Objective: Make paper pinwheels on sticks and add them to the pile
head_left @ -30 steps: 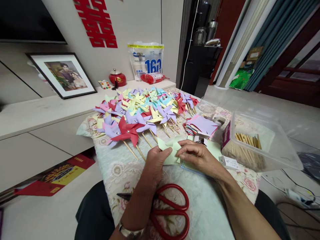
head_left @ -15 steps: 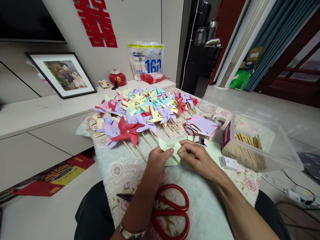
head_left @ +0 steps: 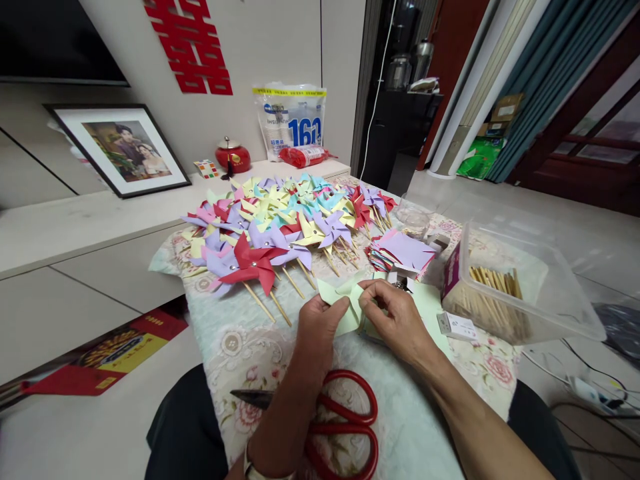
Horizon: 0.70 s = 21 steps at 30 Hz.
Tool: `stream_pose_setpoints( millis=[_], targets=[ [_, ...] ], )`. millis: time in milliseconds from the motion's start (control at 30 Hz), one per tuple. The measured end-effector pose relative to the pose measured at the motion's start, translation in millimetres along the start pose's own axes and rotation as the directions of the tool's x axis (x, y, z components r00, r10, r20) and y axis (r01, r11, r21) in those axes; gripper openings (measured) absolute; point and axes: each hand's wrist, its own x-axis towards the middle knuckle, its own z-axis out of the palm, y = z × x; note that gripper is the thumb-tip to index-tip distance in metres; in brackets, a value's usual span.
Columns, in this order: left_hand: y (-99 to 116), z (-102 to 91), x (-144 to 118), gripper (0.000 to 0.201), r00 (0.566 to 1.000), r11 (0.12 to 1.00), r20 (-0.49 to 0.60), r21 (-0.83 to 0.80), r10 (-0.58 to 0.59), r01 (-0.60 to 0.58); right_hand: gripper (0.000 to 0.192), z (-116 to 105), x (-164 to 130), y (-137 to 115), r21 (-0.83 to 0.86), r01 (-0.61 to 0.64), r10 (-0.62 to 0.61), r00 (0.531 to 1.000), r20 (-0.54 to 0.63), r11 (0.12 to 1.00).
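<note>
Both my hands pinch one pale green paper piece (head_left: 345, 301) just above the floral tablecloth (head_left: 235, 340). My left hand (head_left: 320, 327) grips its left side with thumb and fingers. My right hand (head_left: 395, 317) pinches a folded flap near its centre. Beyond the hands lies a spread of several finished paper pinwheels (head_left: 280, 223) on wooden sticks, in red, purple, yellow, blue and pink. Red-handled scissors (head_left: 345, 423) lie shut under my left forearm.
A stack of cut coloured paper squares (head_left: 405, 250) sits behind my right hand. A clear plastic tub of wooden sticks (head_left: 500, 293) stands at the right, a small white box (head_left: 457, 325) beside it. A framed photo (head_left: 117, 148) and a red pot (head_left: 233, 157) rest on the left ledge.
My right hand's fingers have curled in and lifted from flat on the paper to a pinch at its centre. The view shifted slightly left.
</note>
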Motion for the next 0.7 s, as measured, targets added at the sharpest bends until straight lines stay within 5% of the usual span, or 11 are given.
stream_pose_setpoints(
  millis=[700],
  targets=[
    [-3.5, 1.3, -2.1, 0.032, 0.999, 1.000, -0.037, -0.004, 0.028, -0.028, 0.013, 4.5, -1.0, 4.1, -0.125, 0.019, -0.023, 0.999, -0.028, 0.992]
  ],
)
